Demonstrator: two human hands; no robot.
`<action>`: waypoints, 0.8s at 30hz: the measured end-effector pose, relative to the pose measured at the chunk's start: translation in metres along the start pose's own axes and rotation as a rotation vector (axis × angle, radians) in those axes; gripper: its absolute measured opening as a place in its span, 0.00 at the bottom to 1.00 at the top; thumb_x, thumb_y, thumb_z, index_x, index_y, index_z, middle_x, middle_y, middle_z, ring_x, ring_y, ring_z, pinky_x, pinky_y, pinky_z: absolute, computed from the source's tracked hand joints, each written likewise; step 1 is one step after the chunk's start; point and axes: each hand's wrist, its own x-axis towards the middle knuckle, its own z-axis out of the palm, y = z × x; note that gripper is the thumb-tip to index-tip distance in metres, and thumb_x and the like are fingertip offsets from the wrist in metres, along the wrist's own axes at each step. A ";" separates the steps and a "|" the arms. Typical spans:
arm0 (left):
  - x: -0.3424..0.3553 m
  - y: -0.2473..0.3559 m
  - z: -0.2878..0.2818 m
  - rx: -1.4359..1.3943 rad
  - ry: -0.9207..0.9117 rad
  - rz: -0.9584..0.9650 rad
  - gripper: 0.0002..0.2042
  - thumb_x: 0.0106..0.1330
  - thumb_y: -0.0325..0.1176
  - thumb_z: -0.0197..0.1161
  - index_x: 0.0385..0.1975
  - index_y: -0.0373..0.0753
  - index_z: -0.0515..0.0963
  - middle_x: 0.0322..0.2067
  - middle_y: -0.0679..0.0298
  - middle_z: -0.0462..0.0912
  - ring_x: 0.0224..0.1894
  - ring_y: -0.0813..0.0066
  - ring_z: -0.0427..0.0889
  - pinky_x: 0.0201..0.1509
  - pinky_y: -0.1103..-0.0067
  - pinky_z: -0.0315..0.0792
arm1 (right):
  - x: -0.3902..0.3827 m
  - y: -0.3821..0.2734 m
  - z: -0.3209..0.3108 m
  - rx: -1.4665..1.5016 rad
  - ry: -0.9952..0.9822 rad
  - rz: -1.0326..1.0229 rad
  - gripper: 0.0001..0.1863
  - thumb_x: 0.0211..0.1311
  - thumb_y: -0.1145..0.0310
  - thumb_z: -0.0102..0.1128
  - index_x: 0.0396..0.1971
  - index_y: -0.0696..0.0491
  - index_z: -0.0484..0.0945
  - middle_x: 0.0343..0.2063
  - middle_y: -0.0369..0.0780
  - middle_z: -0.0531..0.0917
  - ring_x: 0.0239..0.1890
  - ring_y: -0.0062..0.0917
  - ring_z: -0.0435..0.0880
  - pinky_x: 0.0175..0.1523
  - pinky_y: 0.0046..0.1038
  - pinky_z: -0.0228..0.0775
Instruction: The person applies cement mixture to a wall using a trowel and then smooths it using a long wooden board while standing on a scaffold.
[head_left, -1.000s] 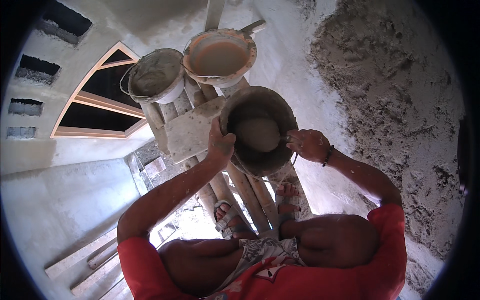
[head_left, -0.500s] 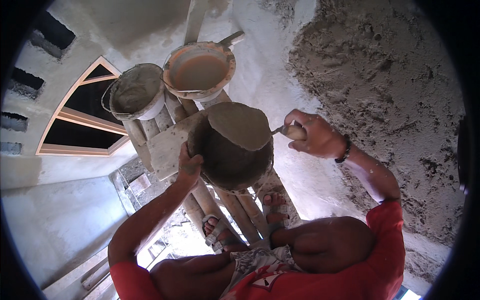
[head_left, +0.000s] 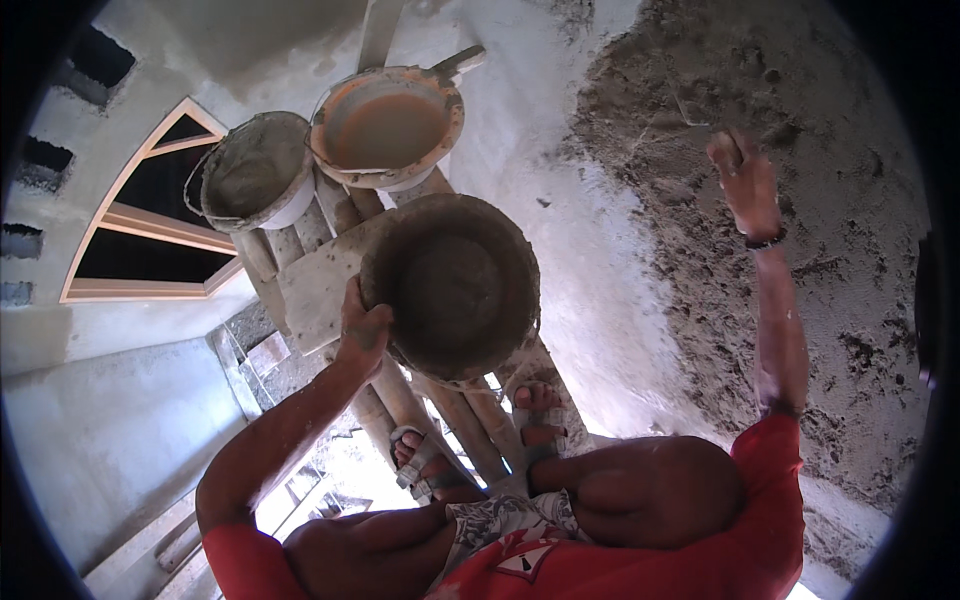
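My right hand [head_left: 748, 188], closed around the trowel [head_left: 729, 150], has moved from the bucket [head_left: 510, 268] to the rough wall [head_left: 850, 150], where the work now seems to be, while my left hand [head_left: 365, 328] grips the bucket before me.

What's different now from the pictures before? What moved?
The right hand carried the trowel from the held bucket up and right, toward the rough wall. The left hand still grips that bucket's rim; the grey bucket and orange-stained bucket stayed behind it.
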 end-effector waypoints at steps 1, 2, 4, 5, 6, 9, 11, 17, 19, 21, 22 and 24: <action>0.001 0.008 0.007 -0.032 -0.014 -0.010 0.29 0.47 0.21 0.51 0.56 0.31 0.63 0.45 0.56 0.73 0.48 0.67 0.71 0.53 0.75 0.68 | -0.001 -0.008 -0.016 -0.045 0.084 -0.068 0.15 0.68 0.64 0.52 0.50 0.54 0.74 0.33 0.41 0.81 0.27 0.19 0.79 0.28 0.20 0.76; 0.000 0.016 0.015 -0.063 -0.027 -0.021 0.29 0.47 0.21 0.51 0.56 0.31 0.63 0.45 0.56 0.73 0.47 0.67 0.72 0.53 0.75 0.68 | -0.005 -0.013 -0.018 -0.121 0.070 -0.118 0.14 0.68 0.64 0.52 0.49 0.53 0.75 0.31 0.39 0.81 0.25 0.18 0.78 0.26 0.21 0.75; -0.004 0.021 0.023 -0.095 -0.042 0.022 0.29 0.47 0.21 0.51 0.56 0.31 0.63 0.45 0.56 0.73 0.46 0.67 0.72 0.53 0.75 0.69 | -0.022 -0.028 -0.003 -0.279 -0.058 -0.202 0.13 0.67 0.62 0.53 0.47 0.52 0.75 0.28 0.35 0.80 0.19 0.17 0.75 0.22 0.24 0.72; -0.004 0.018 0.029 -0.101 -0.050 0.074 0.29 0.48 0.22 0.51 0.55 0.31 0.63 0.44 0.55 0.73 0.46 0.67 0.72 0.52 0.75 0.69 | -0.033 -0.036 0.014 -0.259 -0.227 -0.229 0.13 0.66 0.62 0.55 0.47 0.50 0.74 0.29 0.37 0.80 0.24 0.21 0.77 0.27 0.27 0.73; -0.003 0.017 0.037 -0.108 -0.069 0.124 0.28 0.48 0.22 0.51 0.55 0.31 0.63 0.44 0.55 0.73 0.45 0.67 0.73 0.52 0.75 0.69 | -0.048 -0.045 0.027 -0.241 -0.392 -0.249 0.14 0.64 0.61 0.56 0.47 0.48 0.73 0.30 0.38 0.80 0.28 0.26 0.79 0.33 0.31 0.74; -0.008 0.026 0.052 0.143 -0.044 0.147 0.27 0.50 0.23 0.50 0.54 0.31 0.61 0.44 0.50 0.73 0.45 0.62 0.74 0.51 0.71 0.69 | -0.086 -0.084 0.056 -0.551 -0.461 -0.504 0.12 0.60 0.69 0.53 0.44 0.49 0.73 0.33 0.45 0.79 0.32 0.35 0.81 0.34 0.39 0.73; -0.006 0.026 0.059 0.249 0.001 0.143 0.25 0.50 0.23 0.50 0.53 0.31 0.61 0.44 0.46 0.73 0.46 0.57 0.74 0.51 0.68 0.69 | -0.089 -0.084 0.084 -0.702 -0.409 -0.559 0.13 0.59 0.70 0.52 0.45 0.50 0.74 0.32 0.47 0.79 0.33 0.37 0.81 0.34 0.41 0.73; -0.008 0.026 0.077 0.350 0.025 0.226 0.24 0.50 0.22 0.50 0.51 0.32 0.62 0.44 0.44 0.72 0.47 0.48 0.73 0.52 0.65 0.67 | -0.091 -0.035 0.158 -0.621 -0.746 -0.476 0.14 0.58 0.66 0.51 0.44 0.51 0.75 0.31 0.51 0.81 0.34 0.41 0.83 0.39 0.41 0.76; -0.010 0.030 0.079 0.371 0.038 0.220 0.24 0.50 0.22 0.50 0.51 0.32 0.62 0.44 0.44 0.72 0.47 0.48 0.73 0.53 0.65 0.67 | -0.093 -0.037 0.163 -0.511 -0.863 -0.457 0.14 0.58 0.65 0.52 0.44 0.51 0.76 0.31 0.51 0.82 0.35 0.41 0.83 0.41 0.40 0.76; -0.011 0.035 0.079 0.390 0.043 0.185 0.24 0.50 0.22 0.50 0.52 0.31 0.62 0.44 0.44 0.72 0.48 0.49 0.73 0.54 0.66 0.67 | -0.098 -0.037 0.164 -0.422 -0.908 -0.428 0.15 0.57 0.64 0.53 0.44 0.50 0.76 0.33 0.49 0.83 0.37 0.41 0.84 0.43 0.39 0.77; -0.011 0.036 0.077 0.373 0.037 0.180 0.25 0.50 0.22 0.50 0.52 0.31 0.61 0.44 0.44 0.72 0.48 0.49 0.73 0.55 0.67 0.67 | -0.104 -0.038 0.165 -0.360 -0.832 -0.436 0.20 0.56 0.58 0.60 0.48 0.46 0.76 0.34 0.43 0.84 0.36 0.40 0.84 0.44 0.40 0.76; -0.011 0.037 0.073 0.342 0.027 0.173 0.25 0.51 0.22 0.50 0.53 0.31 0.61 0.45 0.45 0.73 0.49 0.51 0.73 0.55 0.68 0.67 | -0.108 -0.032 0.164 -0.196 -0.733 -0.484 0.21 0.55 0.58 0.62 0.49 0.47 0.75 0.34 0.43 0.84 0.36 0.40 0.84 0.44 0.39 0.76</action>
